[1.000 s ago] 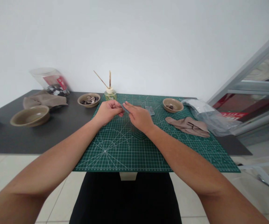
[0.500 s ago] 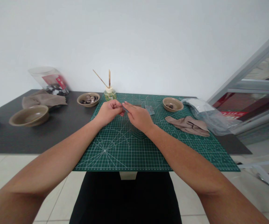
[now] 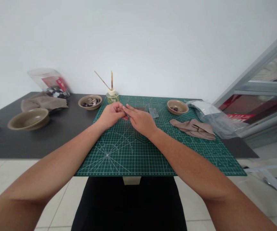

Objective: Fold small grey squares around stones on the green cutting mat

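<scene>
My left hand [image 3: 112, 114] and my right hand [image 3: 142, 121] meet above the green cutting mat [image 3: 119, 160]. The left one is closed in a pinch, its thumb against curled fingers. Extended fingers of the right press together and touch the left fingertips. A thin greyish edge shows between the hands, too small and covered to name. Behind the right hand lies a brownish flat piece [image 3: 142, 109], mostly hidden, beside a small clear plastic piece [image 3: 153, 112] on the mat.
Small bowls with dark pieces stand left [image 3: 90, 102] and right [image 3: 177, 107]. A larger bowl [image 3: 29, 119], cloth [image 3: 46, 102] and clear jar [image 3: 49, 81] are farther left. Near the mat's back edge is a reed diffuser [image 3: 112, 95]. Rightward lie a brown cloth [image 3: 193, 128] and plastic bag [image 3: 215, 117].
The right fingers have slid slightly left against the left fingertips. The whole view has shifted a little; objects on the table stay in place.
</scene>
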`<state>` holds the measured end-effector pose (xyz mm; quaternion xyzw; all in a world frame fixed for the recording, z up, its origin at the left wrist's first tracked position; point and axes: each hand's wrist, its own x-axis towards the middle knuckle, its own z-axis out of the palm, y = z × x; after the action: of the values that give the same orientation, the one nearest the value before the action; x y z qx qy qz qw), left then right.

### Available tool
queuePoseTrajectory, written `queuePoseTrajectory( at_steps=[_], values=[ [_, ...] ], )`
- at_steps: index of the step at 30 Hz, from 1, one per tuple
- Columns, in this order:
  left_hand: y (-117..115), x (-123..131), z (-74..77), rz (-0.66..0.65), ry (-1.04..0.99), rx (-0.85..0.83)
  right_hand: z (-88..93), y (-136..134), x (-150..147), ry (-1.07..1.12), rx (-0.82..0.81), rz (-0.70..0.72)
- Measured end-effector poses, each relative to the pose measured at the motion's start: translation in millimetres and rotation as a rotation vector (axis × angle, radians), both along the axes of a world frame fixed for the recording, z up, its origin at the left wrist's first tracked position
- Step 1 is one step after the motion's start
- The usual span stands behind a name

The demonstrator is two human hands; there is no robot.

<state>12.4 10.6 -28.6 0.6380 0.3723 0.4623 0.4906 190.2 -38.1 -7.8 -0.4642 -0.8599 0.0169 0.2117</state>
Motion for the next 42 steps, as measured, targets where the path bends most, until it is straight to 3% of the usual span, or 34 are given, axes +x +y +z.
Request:
queuePoseTrajectory(
  at_steps=[7,14,24,31,36,42],
  values=[
    [-3,1,6.7,0.003,-0.045,-0.019,-3.7,4,4,0.078,0.002,-0.022],
    [-7,-1,9.4,0.042,0.117,0.126,-1.5,1,2,0.055,-0.003,0.001],
    [-1,1,2.5,-0.008,-0.082,0.063,-7.4,6,4,0.132,-0.007,0.004],
    [-4,1,4.7,-0.09,-0.027,0.015,-7.8,6,3,0.127,-0.003,0.015],
    [-2,1,2.8,-0.048,-0.022,0.074,-8.8,7,4,0.137,0.003,0.02],
    [-1,2,2.3,-0.028,-0.146,0.008,-11.0,9,5,0.155,0.019,-0.019]
  ],
)
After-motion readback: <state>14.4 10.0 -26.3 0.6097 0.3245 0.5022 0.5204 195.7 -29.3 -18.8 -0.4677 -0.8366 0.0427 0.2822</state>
